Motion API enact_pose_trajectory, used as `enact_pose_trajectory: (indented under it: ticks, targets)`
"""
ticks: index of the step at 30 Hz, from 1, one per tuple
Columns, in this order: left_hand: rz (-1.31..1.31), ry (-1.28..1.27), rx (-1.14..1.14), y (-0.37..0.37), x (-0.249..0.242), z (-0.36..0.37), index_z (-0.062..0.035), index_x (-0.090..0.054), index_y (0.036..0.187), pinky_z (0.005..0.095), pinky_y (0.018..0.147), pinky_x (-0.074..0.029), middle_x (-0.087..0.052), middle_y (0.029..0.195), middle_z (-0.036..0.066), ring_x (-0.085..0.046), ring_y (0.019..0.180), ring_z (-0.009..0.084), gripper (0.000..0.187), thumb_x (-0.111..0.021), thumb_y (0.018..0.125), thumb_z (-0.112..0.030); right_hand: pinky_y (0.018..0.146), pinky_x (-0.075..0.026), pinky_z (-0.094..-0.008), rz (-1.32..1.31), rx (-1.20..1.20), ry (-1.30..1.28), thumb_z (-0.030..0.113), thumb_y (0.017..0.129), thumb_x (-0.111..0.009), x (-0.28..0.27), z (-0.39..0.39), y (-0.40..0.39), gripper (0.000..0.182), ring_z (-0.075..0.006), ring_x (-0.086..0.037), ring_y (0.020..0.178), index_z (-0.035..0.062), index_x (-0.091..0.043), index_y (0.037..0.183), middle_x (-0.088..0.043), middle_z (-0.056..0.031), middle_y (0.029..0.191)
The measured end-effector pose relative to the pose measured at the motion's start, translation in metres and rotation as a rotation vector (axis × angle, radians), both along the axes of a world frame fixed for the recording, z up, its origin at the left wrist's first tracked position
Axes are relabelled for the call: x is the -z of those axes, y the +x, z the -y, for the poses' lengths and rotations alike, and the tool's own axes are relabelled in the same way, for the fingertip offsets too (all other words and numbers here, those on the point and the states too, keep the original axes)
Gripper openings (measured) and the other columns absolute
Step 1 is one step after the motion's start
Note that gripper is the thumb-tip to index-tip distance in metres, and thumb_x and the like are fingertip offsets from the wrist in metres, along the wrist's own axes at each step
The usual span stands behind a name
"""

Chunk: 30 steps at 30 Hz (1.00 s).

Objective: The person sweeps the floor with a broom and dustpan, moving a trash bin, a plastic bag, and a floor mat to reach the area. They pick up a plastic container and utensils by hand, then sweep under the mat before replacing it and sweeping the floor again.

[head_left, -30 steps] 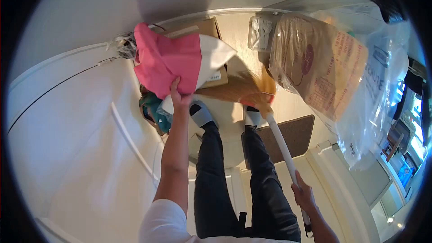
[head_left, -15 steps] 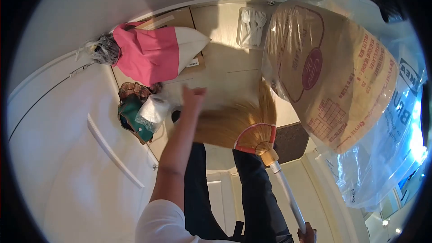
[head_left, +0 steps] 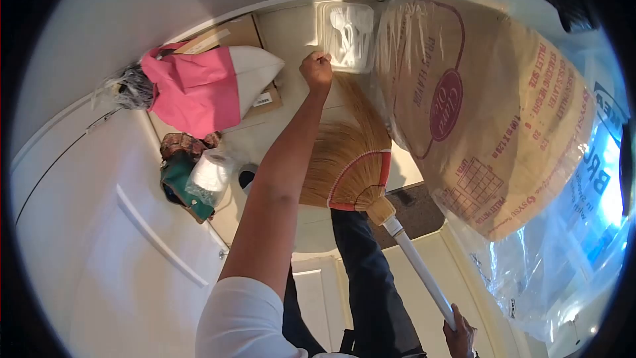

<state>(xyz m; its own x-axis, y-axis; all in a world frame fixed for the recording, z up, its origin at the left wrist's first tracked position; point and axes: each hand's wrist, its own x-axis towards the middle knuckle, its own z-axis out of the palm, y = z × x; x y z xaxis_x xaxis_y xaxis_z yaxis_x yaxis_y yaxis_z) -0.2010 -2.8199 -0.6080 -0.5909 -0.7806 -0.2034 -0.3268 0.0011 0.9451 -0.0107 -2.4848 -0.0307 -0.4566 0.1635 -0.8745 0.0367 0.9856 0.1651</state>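
My left hand (head_left: 317, 71) is reached forward with its fingers closed, beside the near left corner of a clear plastic tray (head_left: 351, 66) that holds several white plastic forks and spoons (head_left: 344, 30). Whether anything is inside its fingers is too small to tell. At the bottom right, my right hand (head_left: 460, 333) is wrapped round the white handle (head_left: 424, 272) of a broom. The broom's straw bristles (head_left: 338, 162), with red edging, fan out over the floor below my left forearm and in front of my legs.
A large plastic-wrapped brown paper bag (head_left: 490, 113) fills the right side. To the left are a pink cloth (head_left: 192, 89) over a white pointed object, a cardboard box (head_left: 246, 33), a green bag (head_left: 177, 176) and a white roll in plastic (head_left: 211, 171). A dark mat (head_left: 417, 211) lies behind the broom.
My left hand has moved forward and right, up to the tray. The broom and my right hand have shifted slightly up in view, and the surroundings have moved left with the camera.
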Motion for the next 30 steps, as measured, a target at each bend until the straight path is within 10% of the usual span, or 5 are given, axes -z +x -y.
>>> enact_pose_trajectory:
  ticks: [3, 10, 15, 19, 30]
  targets:
    - [0.235, 0.144, 0.135, 0.025, -0.099, 0.039, 0.0023, -0.058, 0.071, 0.0267, 0.05, -0.043, -0.055, 0.056, 0.009, -0.053, 0.051, 0.0115, 0.009, -0.059, 0.07, -0.007, 0.045, -0.041, -0.0361, 0.023, -0.154, 0.0, 0.017, 0.077, -0.057, -0.004, -0.005, 0.003, 0.047, -0.0261, -0.054, 0.053, 0.0179, -0.042, 0.121, -0.056, -0.0132, 0.07]
    - [0.057, 0.356, 0.093, 0.048, -0.119, 0.078, 0.0027, -0.056, 0.073, 0.0264, 0.048, -0.042, -0.056, 0.059, 0.007, -0.054, 0.052, 0.0104, 0.008, -0.052, 0.074, -0.004, 0.052, -0.043, -0.0366, -0.103, -0.106, -0.112, 0.011, 0.069, -0.061, 0.004, 0.029, -0.002, 0.05, -0.0285, -0.057, 0.059, 0.0082, -0.045, 0.116, -0.058, -0.0144, 0.072]
    - [0.054, -0.309, 0.283, 0.023, -0.077, 0.059, 0.0001, -0.053, 0.073, 0.0355, 0.053, -0.042, -0.054, 0.063, 0.012, -0.054, 0.057, 0.0263, 0.004, -0.051, 0.07, 0.001, 0.051, -0.043, -0.0357, -0.143, -0.12, -0.088, 0.011, 0.069, -0.062, 0.012, 0.031, 0.006, 0.049, -0.0278, -0.056, 0.055, 0.0096, -0.047, 0.115, -0.057, -0.0133, 0.071]
    - [0.029, -0.35, 0.313, 0.001, -0.057, 0.039, 0.0006, -0.051, 0.072, 0.0382, 0.062, -0.042, -0.051, 0.073, 0.017, -0.051, 0.069, 0.0339, 0.003, -0.051, 0.07, -0.001, 0.044, -0.041, -0.0355, -0.072, -0.045, -0.064, 0.017, 0.077, -0.057, 0.014, 0.034, 0.01, 0.045, -0.025, -0.054, 0.052, 0.0164, -0.043, 0.12, -0.054, -0.0132, 0.063]
    - [0.544, -0.783, 0.567, -0.035, -0.083, -0.007, 0.0015, -0.027, 0.123, 0.0593, 0.087, -0.022, -0.021, 0.127, 0.027, -0.022, 0.116, 0.0447, 0.088, -0.064, 0.06, -0.047, 0.046, -0.044, -0.0355, -0.022, 0.099, -0.017, 0.018, 0.076, -0.059, 0.034, 0.022, 0.034, 0.046, -0.0271, -0.057, 0.057, 0.0115, -0.043, 0.119, -0.058, -0.0148, 0.071]
